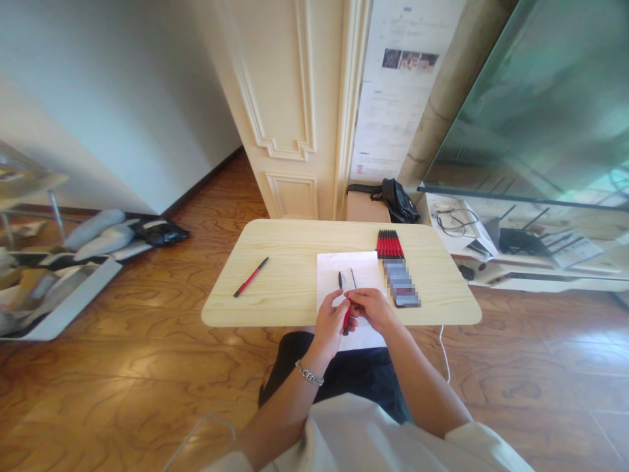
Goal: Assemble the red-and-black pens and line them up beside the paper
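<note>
Over a sheet of white paper (pixel 328 267), my left hand (pixel 330 321) is closed around a red pen barrel (pixel 346 321) with a dark lower end. My right hand (pixel 374 308) pinches the upper end of the same barrel, and the fingers of both hands meet there. Just beyond my fingertips, a black pen part (pixel 340 280) lies on the paper. Beside it is a thin dark stick (pixel 352 278) that looks like a pen refill; its near end is hidden by my hand.
On the pale wooden table (pixel 289 262), a red and black pen (pixel 251 276) lies at the left. A row of several red and black pens (pixel 390 244) sits at the back right, above a phone (pixel 401 283) with a blurred screen. A white cable (pixel 445 354) hangs at the right.
</note>
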{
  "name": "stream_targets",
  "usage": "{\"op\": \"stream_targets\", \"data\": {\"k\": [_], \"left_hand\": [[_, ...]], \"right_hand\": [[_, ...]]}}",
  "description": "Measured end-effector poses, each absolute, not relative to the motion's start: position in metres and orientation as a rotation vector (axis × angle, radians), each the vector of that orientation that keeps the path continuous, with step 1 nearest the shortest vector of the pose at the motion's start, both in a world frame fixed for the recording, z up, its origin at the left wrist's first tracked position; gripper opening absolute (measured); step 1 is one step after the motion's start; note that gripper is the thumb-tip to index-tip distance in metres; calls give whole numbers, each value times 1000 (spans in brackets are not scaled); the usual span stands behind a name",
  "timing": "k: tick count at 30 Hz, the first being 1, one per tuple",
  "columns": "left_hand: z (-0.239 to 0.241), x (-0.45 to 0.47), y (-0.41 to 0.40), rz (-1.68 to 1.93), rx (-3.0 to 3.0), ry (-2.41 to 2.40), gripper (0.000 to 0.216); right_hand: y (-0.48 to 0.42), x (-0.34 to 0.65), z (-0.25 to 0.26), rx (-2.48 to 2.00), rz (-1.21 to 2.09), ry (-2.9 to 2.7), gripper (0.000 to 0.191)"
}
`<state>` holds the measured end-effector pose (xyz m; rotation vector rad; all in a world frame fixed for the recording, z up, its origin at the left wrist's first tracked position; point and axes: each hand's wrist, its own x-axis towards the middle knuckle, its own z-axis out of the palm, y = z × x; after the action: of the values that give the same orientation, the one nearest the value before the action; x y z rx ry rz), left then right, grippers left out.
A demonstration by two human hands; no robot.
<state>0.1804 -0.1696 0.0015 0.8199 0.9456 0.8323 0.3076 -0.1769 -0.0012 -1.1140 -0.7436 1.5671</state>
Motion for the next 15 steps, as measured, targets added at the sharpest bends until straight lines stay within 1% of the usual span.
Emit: {"op": "stream_targets", "data": {"k": [3, 7, 12, 15], "left_hand": [[3, 180, -171, 814, 859, 921, 60], [2, 179, -174, 804, 901, 896, 58], [-4, 177, -174, 817, 886, 883, 56], [-5, 175, -172, 826, 867, 887, 55]], "right_hand": [[-173, 315, -5, -1195, 1470, -776, 35], [-156, 335, -12, -1397, 1201, -848, 34], [-131, 358, -13, -1871, 757, -1158, 17], [-126, 357, -11, -2047, 556, -1356, 16]]}}
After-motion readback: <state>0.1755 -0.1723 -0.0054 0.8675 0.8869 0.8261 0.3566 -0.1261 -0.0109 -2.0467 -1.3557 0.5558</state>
